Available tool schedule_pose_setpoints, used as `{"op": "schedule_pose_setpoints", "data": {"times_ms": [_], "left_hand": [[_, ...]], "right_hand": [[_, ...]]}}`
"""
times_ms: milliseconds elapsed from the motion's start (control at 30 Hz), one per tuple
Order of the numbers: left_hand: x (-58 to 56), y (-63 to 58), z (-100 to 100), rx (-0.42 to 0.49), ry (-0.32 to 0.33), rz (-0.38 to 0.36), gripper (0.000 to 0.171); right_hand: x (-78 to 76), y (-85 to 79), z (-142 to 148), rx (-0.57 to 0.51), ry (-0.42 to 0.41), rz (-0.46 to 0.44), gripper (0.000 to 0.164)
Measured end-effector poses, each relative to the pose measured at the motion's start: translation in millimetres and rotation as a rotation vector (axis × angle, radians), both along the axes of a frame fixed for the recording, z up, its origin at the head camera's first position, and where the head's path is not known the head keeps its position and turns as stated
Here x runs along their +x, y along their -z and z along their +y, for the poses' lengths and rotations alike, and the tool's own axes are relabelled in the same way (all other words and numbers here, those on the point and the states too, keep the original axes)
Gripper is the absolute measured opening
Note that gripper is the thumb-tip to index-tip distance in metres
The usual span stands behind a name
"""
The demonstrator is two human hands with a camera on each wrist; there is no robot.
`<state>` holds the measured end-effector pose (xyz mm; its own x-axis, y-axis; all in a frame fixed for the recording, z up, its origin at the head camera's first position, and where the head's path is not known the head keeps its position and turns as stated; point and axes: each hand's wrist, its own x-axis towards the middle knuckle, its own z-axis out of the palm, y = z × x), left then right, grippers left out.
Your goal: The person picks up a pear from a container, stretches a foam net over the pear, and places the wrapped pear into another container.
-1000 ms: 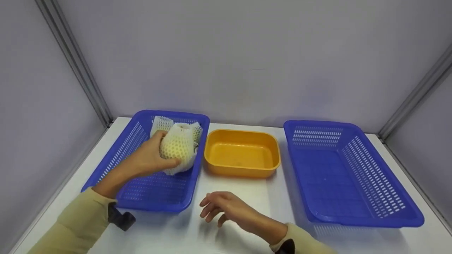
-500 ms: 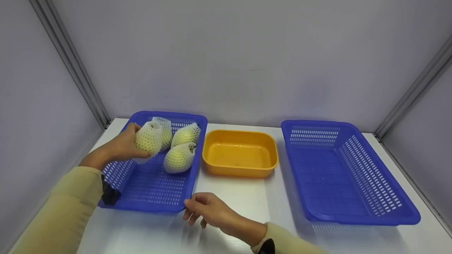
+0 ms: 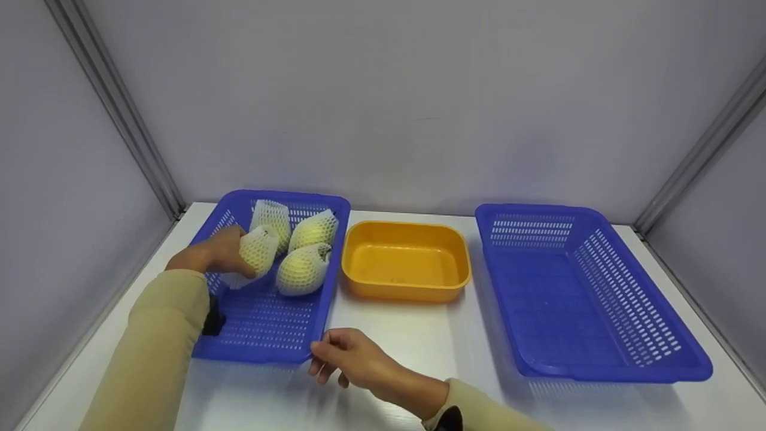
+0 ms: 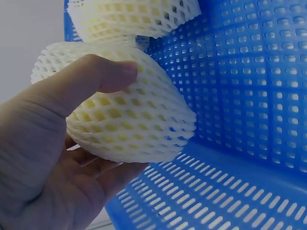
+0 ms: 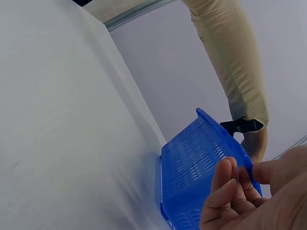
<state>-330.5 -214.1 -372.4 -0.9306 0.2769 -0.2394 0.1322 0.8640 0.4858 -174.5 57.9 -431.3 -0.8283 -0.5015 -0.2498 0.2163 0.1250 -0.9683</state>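
My left hand (image 3: 222, 254) grips a yellow fruit in a white foam net (image 3: 260, 250), low inside the left blue basket (image 3: 257, 354). In the left wrist view the thumb lies across the net (image 4: 129, 115) and the other fingers curl beneath it. Beside it, three more netted fruits sit in the basket: one at the back (image 3: 272, 222), one at the back right (image 3: 314, 230) and one in front of that (image 3: 302, 270). My right hand (image 3: 359, 362) pinches the basket's near right corner; in the right wrist view the thumb meets the rim (image 5: 225, 139) opposite the curled fingers.
An orange plastic tub (image 3: 407, 292) stands right of the left basket, with nothing in it. Farther right is a second blue basket (image 3: 622, 374), also bare inside. Pale walls (image 3: 383, 108) enclose the white table (image 3: 413, 335) at the back and sides.
My left hand has carried the netted fruit leftward from above the others, then lowered it into the left basket. My right hand has moved left from over the table to the basket's corner.
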Motion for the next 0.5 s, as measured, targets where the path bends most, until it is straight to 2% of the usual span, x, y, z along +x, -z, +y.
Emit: {"op": "schedule_pose_setpoints", "data": {"times_ms": [233,500], "left_hand": [[-2.5,7.3,14.1,-0.040,-0.053,-0.032,0.079],[-0.4,12.3,15.7,-0.066,-0.087,-0.119,0.091]], "right_hand": [[0.4,-1.6,-0.7,0.004,-0.006,-0.001,0.025],[-0.6,-1.2,0.5,0.007,-0.008,0.000,0.025]]}}
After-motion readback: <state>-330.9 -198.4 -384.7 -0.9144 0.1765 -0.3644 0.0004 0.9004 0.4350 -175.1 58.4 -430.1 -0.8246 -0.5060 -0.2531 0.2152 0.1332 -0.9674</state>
